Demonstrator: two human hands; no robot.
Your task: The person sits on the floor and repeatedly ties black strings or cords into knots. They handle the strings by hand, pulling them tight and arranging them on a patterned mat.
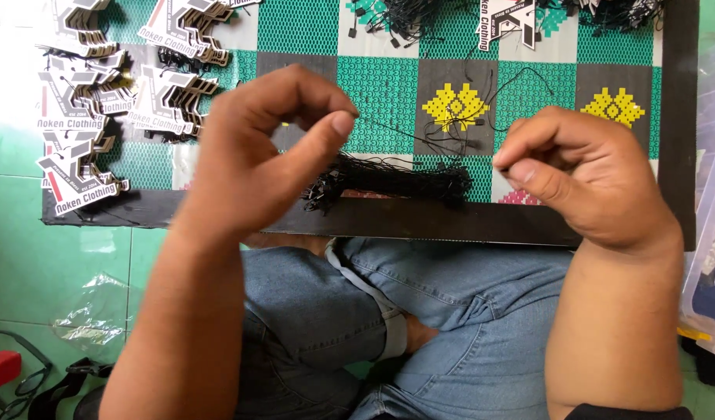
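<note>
A thin black string was pinched taut between the fingers of the left hand and those of the right hand, above a bundle of black strings lying on the patterned mat. Die-cut card tags were stacked at the mat's left.

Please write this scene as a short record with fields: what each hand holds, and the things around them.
left hand: thumb and forefinger pinched on one end of a thin black string
right hand: fingers curled, pinching the other end of the string
string state: stretched between both hands
below the hands: bundle of black strings lying on a patterned mat
far left: stacks of die-cut cardboard hang tags
far edge of the mat: more loose black strings
near edge: the person's blue jeans
</note>
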